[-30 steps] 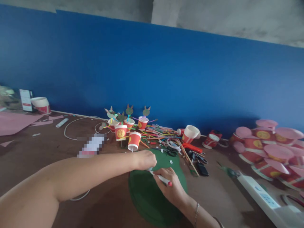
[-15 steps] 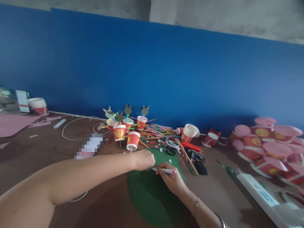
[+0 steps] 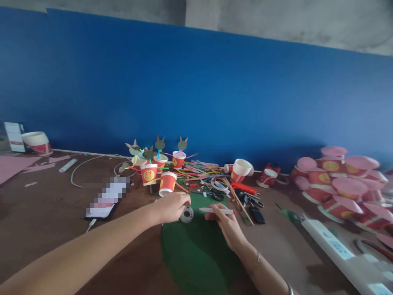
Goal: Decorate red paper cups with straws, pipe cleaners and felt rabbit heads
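A dark green sheet [image 3: 196, 254] with a curved edge lies on the table in front of me. Over its upper part, my left hand [image 3: 174, 207] has its fingers closed on a small grey ring-shaped disc [image 3: 186, 214]; the exact kind is unclear. To the right, a white marker pen [image 3: 225, 211] with a red end is gripped in my right hand [image 3: 226, 227]. The pen lies nearly level, its tip pointing left toward the disc with a small gap between them.
Behind my hands stand red paper cups [image 3: 149, 174] with paper animal heads, beside a heap of colored pipe cleaners [image 3: 199, 169]. Scissors [image 3: 217, 196] lie nearby. A phone [image 3: 107, 198] is at left. Pink-topped cups [image 3: 350, 186] and a power strip [image 3: 331, 246] are at right.
My left hand has drawn back leftward, bringing the ring-shaped disc into clear view. The marker has come away from it, staying in my right hand. The camera view has shifted slightly.
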### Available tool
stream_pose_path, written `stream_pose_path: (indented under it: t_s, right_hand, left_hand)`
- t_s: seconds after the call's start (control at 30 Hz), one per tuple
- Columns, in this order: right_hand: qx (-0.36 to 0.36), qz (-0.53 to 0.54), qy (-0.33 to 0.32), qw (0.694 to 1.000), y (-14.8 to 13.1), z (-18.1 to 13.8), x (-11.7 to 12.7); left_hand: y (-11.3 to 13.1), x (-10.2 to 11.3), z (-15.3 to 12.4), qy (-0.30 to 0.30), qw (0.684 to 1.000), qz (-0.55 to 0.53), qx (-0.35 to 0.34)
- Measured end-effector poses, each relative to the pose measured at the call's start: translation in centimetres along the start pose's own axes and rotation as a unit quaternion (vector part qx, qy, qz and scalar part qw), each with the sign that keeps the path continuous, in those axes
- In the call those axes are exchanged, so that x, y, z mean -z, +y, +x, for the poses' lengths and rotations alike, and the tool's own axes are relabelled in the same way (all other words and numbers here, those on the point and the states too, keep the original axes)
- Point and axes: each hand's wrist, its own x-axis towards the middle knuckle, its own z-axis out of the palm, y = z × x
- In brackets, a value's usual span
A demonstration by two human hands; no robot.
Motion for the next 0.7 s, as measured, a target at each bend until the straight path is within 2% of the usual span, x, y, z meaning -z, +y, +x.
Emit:
stream_pose_path:
  t_s: [0.07, 0.13, 0.33, 0.47, 0.7]
  right_hand:
    - [-0.008, 0.034, 0.004, 0.999, 0.2, 0.2, 0.2]
    - [-0.008, 0.063, 0.004, 0.998, 0.4, 0.4, 0.5]
    - [-0.008, 0.075, -0.009, 0.997, 0.7, 0.7, 0.9]
    - [0.001, 0.099, -0.01, 0.995, 0.7, 0.9, 1.1]
    - [-0.013, 0.136, 0.017, 0.99, 1.1, 1.6, 1.6]
  left_hand:
    - [-0.1, -0.4, -0.2, 0.045, 0.998, -0.009, 0.033]
    - [0.1, -1.2, -0.5, 0.07, 0.997, 0.017, 0.038]
    - [1.0, -3.6, -0.8, 0.06, 0.993, 0.08, 0.063]
    - [2.5, -4.5, -0.8, 0.104, 0.989, 0.005, 0.107]
    - [4.0, -7.2, -0.6, 0.148, 0.967, -0.159, 0.131]
